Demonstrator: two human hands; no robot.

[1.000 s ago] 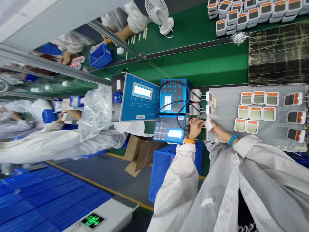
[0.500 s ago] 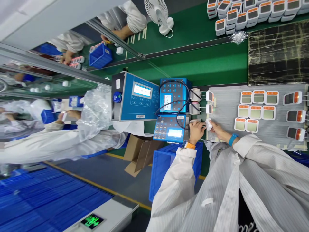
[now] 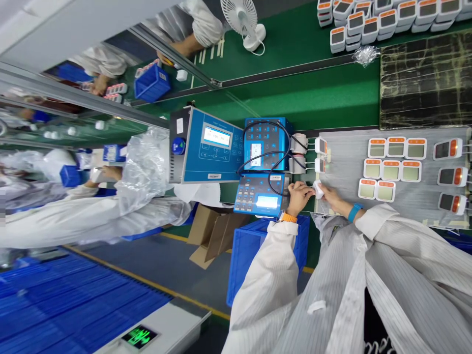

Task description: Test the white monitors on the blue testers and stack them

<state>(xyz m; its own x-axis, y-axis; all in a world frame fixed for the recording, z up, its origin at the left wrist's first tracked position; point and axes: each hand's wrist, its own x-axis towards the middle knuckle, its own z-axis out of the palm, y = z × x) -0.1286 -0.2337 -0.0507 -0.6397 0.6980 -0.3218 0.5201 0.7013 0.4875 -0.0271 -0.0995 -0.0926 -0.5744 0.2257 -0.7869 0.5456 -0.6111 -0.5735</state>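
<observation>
Between the two hands, in the head view, a small white monitor unit sits pinched, with the left hand and the right hand closed on either end. Since a moment ago the hands have drawn closer and the unit has turned slightly, so it is held, not lying down. Just past the grip stand two wired white units; a blue tester sits beside the left hand, and a grey mat bearing more units spreads beyond the right.

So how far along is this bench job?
Looks done: two white display units sit connected to the blue tester. In hand: a third unit between the left hand and right hand. Left, perhaps: the eight units on the grey mat.
</observation>
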